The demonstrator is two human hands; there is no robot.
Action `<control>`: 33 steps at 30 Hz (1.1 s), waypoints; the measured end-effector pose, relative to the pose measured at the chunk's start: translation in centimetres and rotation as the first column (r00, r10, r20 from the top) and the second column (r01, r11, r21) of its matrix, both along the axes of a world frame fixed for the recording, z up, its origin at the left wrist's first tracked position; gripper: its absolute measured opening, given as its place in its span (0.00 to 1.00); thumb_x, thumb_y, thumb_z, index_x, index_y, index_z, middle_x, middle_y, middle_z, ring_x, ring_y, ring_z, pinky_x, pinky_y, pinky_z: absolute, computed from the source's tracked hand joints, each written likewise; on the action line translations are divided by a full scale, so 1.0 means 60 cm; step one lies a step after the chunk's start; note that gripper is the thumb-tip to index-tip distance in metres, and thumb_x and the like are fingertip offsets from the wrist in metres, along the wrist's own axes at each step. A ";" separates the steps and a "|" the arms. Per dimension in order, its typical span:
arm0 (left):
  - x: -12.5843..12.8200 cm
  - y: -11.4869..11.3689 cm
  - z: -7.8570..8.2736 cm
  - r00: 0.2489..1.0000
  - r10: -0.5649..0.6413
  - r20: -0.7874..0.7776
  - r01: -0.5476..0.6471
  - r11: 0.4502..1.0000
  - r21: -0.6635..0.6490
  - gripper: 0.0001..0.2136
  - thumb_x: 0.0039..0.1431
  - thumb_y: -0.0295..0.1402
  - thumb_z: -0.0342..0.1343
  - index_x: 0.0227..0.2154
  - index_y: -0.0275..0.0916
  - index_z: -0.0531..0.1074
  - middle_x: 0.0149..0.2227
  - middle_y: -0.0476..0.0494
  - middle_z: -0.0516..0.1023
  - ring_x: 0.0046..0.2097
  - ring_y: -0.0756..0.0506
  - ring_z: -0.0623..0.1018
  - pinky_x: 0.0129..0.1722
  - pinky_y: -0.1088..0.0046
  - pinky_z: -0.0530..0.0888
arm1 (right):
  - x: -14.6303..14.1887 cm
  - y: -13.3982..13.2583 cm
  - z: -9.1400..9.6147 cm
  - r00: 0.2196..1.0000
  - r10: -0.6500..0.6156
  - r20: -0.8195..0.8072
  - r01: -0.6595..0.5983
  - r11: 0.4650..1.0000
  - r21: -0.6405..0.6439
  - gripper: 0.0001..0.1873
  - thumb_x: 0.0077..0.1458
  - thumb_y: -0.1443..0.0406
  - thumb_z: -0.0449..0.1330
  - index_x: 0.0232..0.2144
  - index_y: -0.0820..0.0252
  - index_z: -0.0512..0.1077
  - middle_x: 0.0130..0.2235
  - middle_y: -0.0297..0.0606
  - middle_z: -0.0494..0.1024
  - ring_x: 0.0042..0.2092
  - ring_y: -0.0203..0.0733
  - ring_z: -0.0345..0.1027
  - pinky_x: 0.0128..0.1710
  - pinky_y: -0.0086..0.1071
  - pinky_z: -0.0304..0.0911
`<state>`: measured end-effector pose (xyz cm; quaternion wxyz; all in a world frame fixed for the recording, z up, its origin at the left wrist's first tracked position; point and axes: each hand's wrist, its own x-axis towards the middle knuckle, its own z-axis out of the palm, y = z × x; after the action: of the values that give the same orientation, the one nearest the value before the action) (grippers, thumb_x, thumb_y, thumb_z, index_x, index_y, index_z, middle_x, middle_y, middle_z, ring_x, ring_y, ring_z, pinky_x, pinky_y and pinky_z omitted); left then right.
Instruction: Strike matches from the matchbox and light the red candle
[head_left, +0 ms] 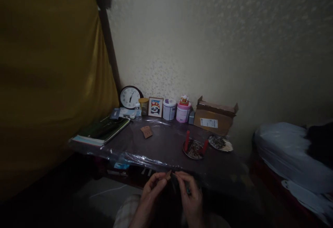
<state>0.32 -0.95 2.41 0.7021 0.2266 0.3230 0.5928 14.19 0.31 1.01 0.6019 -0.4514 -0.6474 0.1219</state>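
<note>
Just in front of the table's near edge, my left hand (153,189) is closed in a pinch on a small flat brown piece (168,176). My right hand (189,194) is beside it, thumb and fingertips pressed together near the piece. Whatever those fingertips hold is too small and dark to make out. Another flat brown piece (146,132), with small dark marks or holes, lies on the table away from both hands. Right of it, a round dish (194,154) carries two red candles (187,140), one upright and one leaning, among dark debris.
The dark table (161,148) has a shiny plastic cover. A second dish (220,143) holds dark bits and pale thin sticks. Along the wall stand a clock (130,97), a panda picture (155,107), two tubs (169,110) and a cardboard box (214,117). Books (102,131) lie left.
</note>
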 end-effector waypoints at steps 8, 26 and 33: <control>-0.010 -0.004 0.001 0.997 -0.020 -0.078 0.019 1.000 -0.011 0.12 0.44 0.34 0.64 0.35 0.39 0.75 0.34 0.45 0.78 0.38 0.44 0.77 0.38 0.71 0.71 | -0.007 -0.006 0.002 0.998 0.028 0.052 -0.033 0.995 0.093 0.07 0.56 0.71 0.55 0.35 0.55 0.71 0.36 0.31 0.79 0.39 0.32 0.74 0.42 0.21 0.67; -0.004 0.000 0.003 0.998 -0.033 0.046 0.032 0.999 0.027 0.07 0.52 0.30 0.59 0.35 0.38 0.74 0.37 0.44 0.80 0.40 0.47 0.77 0.42 0.74 0.70 | -0.001 -0.001 0.011 0.979 -0.022 0.202 -0.007 0.990 0.141 0.09 0.59 0.72 0.52 0.39 0.56 0.70 0.37 0.35 0.77 0.40 0.33 0.72 0.41 0.25 0.67; 0.003 0.005 0.009 0.999 -0.010 0.044 0.007 0.998 0.061 0.08 0.51 0.31 0.60 0.35 0.37 0.74 0.36 0.43 0.80 0.40 0.47 0.77 0.42 0.73 0.70 | 0.007 0.002 0.017 0.980 -0.012 0.198 -0.039 0.968 0.249 0.11 0.58 0.73 0.52 0.41 0.55 0.69 0.39 0.36 0.77 0.42 0.37 0.71 0.44 0.32 0.66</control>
<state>0.50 -0.66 2.98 0.7042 0.2362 0.2881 0.6044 14.59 0.41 2.02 0.5861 -0.3767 -0.7174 -0.0028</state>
